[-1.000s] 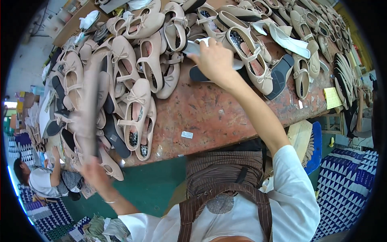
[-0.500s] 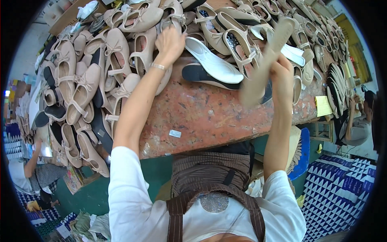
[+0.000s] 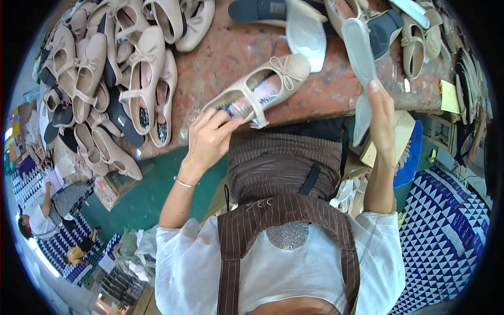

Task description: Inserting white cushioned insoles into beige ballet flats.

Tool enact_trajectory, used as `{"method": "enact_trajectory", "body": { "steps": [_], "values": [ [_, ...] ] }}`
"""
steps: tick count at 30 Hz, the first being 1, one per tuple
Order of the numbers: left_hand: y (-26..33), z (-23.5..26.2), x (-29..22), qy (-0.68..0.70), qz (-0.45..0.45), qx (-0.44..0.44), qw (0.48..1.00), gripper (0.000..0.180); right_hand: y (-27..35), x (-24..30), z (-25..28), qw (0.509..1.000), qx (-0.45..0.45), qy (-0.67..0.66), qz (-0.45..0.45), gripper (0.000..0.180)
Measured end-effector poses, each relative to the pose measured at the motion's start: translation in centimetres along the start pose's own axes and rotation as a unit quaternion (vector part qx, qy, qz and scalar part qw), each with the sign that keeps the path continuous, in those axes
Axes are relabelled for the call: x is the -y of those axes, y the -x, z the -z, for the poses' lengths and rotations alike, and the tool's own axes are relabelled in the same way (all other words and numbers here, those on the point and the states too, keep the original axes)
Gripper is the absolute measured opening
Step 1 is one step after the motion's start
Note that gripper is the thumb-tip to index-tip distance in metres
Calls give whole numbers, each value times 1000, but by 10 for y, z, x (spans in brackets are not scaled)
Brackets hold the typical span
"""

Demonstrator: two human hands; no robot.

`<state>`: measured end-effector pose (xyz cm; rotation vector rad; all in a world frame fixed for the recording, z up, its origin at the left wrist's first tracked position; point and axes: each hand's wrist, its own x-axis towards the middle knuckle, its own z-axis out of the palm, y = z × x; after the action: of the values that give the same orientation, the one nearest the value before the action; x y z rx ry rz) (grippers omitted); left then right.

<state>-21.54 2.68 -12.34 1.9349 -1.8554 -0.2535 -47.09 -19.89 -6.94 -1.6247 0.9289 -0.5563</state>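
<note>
My left hand (image 3: pixel 210 137) is closed on the heel end of a beige mary jane shoe (image 3: pixel 286 71) with a bow. The shoe lies tilted over the table's front edge, its toe pointing away to the right, and its patterned inside shows past the strap. In my right hand (image 3: pixel 381 105) is a pale insole (image 3: pixel 361 63), held upright between thumb and fingers, to the right of the shoe. Just beyond the shoe's toe a white insole (image 3: pixel 307 39) rests on the table.
Many beige shoes (image 3: pixel 142 73) are heaped on the left of the worn red table (image 3: pixel 210 71). More shoes (image 3: pixel 413 47) and a yellow paper (image 3: pixel 449 96) lie to the right. A blue bin (image 3: pixel 412 155) stands below the table's right side. Other people are at the far left.
My left hand has come back from the shoe pile to the near edge, bringing a beige shoe. My right hand has lowered the insole and turned its other face up. The view has shifted.
</note>
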Motion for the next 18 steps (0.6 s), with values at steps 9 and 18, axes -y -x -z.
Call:
{"method": "enact_trajectory", "body": {
  "steps": [9, 18],
  "values": [
    [22, -42, -3, 80, 403, -201, 889, 53, -6, -12, -55, 811, 119, 474, 321, 43],
    [17, -46, 17, 269, 383, -230, 853, 78, -45, -35, -140, 880, 210, 252, 344, 21]
  ]
}}
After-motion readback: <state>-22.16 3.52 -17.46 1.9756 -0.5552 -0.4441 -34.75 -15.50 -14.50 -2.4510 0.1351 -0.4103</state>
